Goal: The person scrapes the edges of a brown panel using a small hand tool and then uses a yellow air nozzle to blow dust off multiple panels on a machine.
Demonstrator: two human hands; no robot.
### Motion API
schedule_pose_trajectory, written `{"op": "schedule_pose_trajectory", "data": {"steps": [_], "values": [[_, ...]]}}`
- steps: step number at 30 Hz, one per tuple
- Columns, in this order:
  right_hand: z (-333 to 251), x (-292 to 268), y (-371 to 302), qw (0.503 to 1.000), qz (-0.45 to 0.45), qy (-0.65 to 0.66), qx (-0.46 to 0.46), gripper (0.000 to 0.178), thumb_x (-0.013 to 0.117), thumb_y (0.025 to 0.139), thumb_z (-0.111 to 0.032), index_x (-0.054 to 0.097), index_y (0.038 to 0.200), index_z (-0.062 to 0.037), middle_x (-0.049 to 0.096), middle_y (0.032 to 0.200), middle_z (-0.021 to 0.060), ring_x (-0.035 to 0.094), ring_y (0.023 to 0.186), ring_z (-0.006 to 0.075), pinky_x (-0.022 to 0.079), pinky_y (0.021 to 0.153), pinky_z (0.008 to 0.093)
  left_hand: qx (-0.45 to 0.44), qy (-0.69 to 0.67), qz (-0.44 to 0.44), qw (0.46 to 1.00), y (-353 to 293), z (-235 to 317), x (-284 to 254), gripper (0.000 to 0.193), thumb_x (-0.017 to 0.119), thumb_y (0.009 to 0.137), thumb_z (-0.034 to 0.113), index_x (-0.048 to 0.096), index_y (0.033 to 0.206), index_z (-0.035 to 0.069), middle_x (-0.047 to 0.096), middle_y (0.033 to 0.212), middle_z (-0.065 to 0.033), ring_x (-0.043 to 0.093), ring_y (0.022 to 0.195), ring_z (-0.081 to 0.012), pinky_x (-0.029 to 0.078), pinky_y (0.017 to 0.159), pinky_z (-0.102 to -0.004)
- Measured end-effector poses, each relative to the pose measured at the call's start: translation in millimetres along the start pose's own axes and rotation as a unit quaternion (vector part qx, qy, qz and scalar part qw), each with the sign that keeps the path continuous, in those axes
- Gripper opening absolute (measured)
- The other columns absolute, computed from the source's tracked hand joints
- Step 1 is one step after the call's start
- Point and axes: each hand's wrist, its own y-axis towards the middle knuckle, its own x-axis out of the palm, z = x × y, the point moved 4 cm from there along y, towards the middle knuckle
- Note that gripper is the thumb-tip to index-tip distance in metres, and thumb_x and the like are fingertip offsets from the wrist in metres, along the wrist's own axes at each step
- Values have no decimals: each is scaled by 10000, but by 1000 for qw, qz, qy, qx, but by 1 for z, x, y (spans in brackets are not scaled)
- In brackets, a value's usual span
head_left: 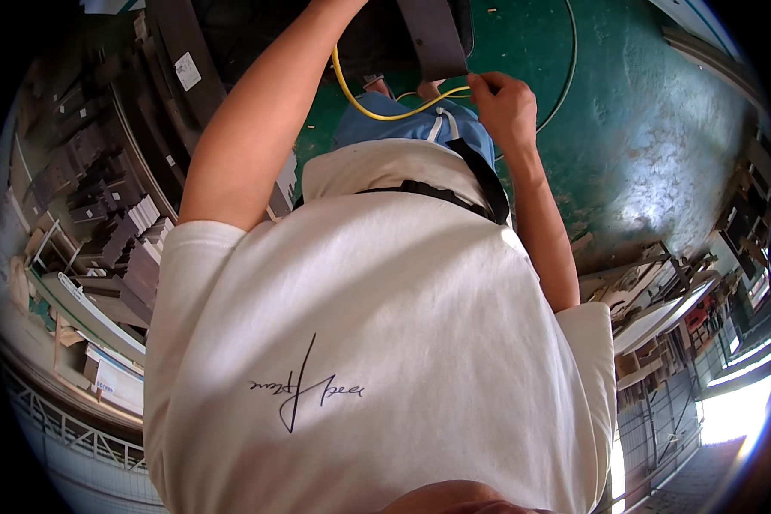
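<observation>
Green floor [612, 81] | right grip [507, 106] | yellow hose [382, 116] at fingertips [475, 81], pinch unclear

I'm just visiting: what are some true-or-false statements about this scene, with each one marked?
1. The right hand is near a yellow hose. True.
2. The hose runs perfectly straight. False: it curves.
3. The floor is green. True.
4. Both hands are visible. False: the left hand is beyond the top edge.
5. The shirt has short sleeves. True.
</observation>
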Motion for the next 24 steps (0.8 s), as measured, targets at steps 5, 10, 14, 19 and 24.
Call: {"op": "schedule_pose_trajectory", "data": {"steps": [5, 10, 14, 19, 24], "values": [[-18, 14, -7, 998, 8, -29, -49, 287, 719, 941, -306, 821, 947, -38, 756, 827, 200, 750, 774, 378, 585, 734, 429, -10, -21, -4, 1000, -4, 1, -1, 928, 922, 786, 437, 509, 1522, 50, 577, 1474, -205, 522, 1373, -414, 426, 1166, -512], [20, -17, 0, 993, 37, -110, -13, 331, 695, 955, -336, 805, 933, -24, 745, 814, 204, 736, 786, 415, 583, 736, 453, -39, -17, -7, 999, -7, 4, -5, 923, 925, 785, 417, 509, 1524, 52, 583, 1468, -204, 517, 1379, -415, 421, 1174, -512], [64, -50, 1, 992, 31, 38, 113, 275, 718, 954, -278, 797, 989, -17, 772, 816, 148, 743, 703, 280, 583, 706, 413, -37, -27, -49, 998, 2, 5, 4, 892, 889, 831, 405, 486, 1544, 52, 546, 1509, -208, 481, 1415, -415, 395, 1196, -514], [86, -57, 19, 992, -12, 125, 26, 201, 735, 951, -166, 775, 1064, -6, 777, 885, 102, 714, 748, 168, 575, 709, 361, 10, 38, 28, 999, 2, 10, -17, 716, 810, 900, 471, 582, 1404, 17, 604, 1361, -240, 554, 1294, -421, 454, 1101, -517], [59, -85, 93, 968, -43, -72, -235, 124, 762, 881, -103, 762, 996, -58, 756, 988, 151, 745, 953, 339, 587, 842, 393, -114, 46, 78, 989, -34, 34, -16, 457, 805, 929, 284, 684, 1284, 21, 661, 1242, -205, 594, 1169, -425, 471, 1046, -522]]}}
